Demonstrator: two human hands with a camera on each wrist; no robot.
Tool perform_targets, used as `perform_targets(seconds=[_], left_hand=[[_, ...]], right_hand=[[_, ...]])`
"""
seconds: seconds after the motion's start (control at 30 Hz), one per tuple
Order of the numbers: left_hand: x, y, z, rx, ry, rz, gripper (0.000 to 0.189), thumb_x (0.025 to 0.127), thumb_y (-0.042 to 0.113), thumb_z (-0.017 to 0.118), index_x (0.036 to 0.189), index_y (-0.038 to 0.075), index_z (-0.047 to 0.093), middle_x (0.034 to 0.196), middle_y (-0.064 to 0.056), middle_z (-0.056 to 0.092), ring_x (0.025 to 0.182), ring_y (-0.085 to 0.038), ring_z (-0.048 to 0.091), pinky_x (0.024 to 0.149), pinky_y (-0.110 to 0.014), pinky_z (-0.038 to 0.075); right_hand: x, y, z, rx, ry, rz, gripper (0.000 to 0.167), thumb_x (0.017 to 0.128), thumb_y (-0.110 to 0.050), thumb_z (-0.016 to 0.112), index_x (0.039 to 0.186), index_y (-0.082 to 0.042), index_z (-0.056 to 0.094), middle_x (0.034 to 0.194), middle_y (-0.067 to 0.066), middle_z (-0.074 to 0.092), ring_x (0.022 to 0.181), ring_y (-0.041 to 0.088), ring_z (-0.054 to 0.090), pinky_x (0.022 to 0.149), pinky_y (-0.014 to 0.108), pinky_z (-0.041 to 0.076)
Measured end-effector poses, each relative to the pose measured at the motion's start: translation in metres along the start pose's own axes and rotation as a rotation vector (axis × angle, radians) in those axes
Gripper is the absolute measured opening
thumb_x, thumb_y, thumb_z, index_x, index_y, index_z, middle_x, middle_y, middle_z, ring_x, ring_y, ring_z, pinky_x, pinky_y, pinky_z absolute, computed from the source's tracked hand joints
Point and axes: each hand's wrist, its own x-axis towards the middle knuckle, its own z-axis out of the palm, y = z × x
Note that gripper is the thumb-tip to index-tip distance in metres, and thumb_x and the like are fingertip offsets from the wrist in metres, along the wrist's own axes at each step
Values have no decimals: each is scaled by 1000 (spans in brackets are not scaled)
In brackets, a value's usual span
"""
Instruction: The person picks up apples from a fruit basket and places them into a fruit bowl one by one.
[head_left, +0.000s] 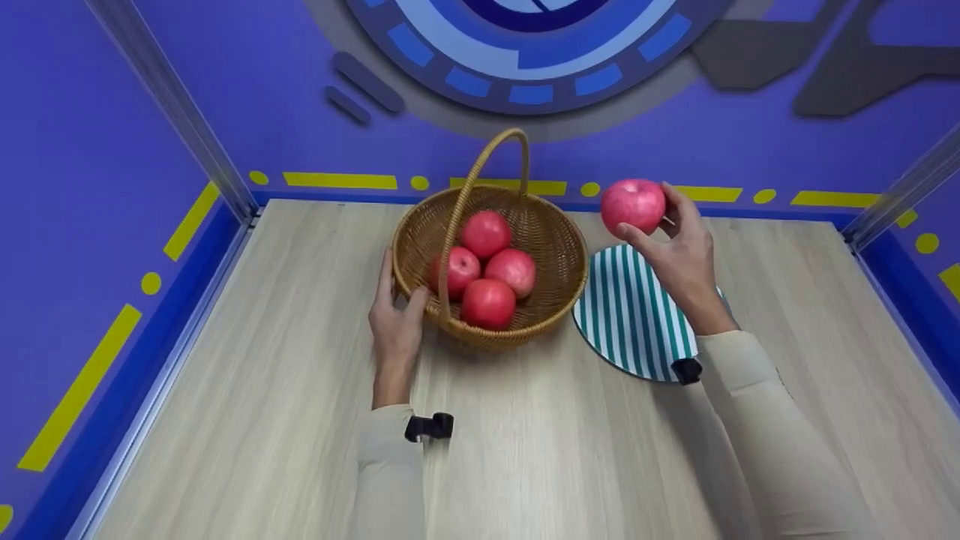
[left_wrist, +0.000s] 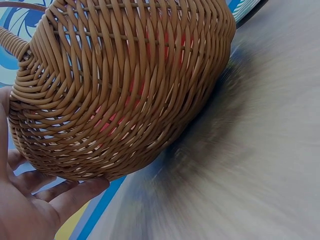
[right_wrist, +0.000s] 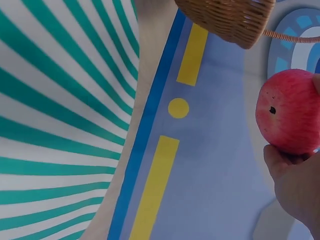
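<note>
A brown wicker basket (head_left: 551, 262) with a tall arched handle stands left of centre, several red apples (head_left: 487, 304) inside it. My left hand (head_left: 395, 330) holds its left side, thumb at the rim and fingers spread along the outer wall. From the left wrist view, those fingertips (left_wrist: 92, 190) lie against the weave of the basket (left_wrist: 125, 90), and red shows through the gaps. Raised to the right of the basket, my right hand (head_left: 686, 247) grips another red apple (head_left: 632, 206) between thumb and fingers. The right wrist view shows this apple (right_wrist: 290, 112) with its dark-centred end visible.
Below the right hand lies a round green-and-white striped mat (head_left: 630, 315), partly covered by the forearm. The light wood table (head_left: 300, 390) is bounded by blue-purple panels (head_left: 247, 90) with yellow marks at the back and sides.
</note>
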Motion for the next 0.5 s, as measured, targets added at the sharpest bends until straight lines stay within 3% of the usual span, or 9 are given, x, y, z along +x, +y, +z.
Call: perform_targets(seconds=[0.33, 0.5], left_hand=[[0, 0, 0, -2, -4, -13, 82, 93, 19, 64, 168, 31, 34, 171, -2, 32, 150, -28, 39, 114, -41, 44], [-1, 1, -1, -4, -4, -17, 82, 92, 19, 65, 168, 33, 35, 171, -3, 32, 150, -28, 40, 114, -40, 44]], right_hand=[[1, 16, -3, -41, 73, -25, 86, 91, -20, 86, 162, -4, 38, 157, 12, 47, 142, 27, 50, 115, 37, 45], [1, 24, -3, -34, 79, -5, 87, 91, -23, 86, 161, -6, 39, 156, 9, 48, 141, 26, 50, 114, 35, 46]])
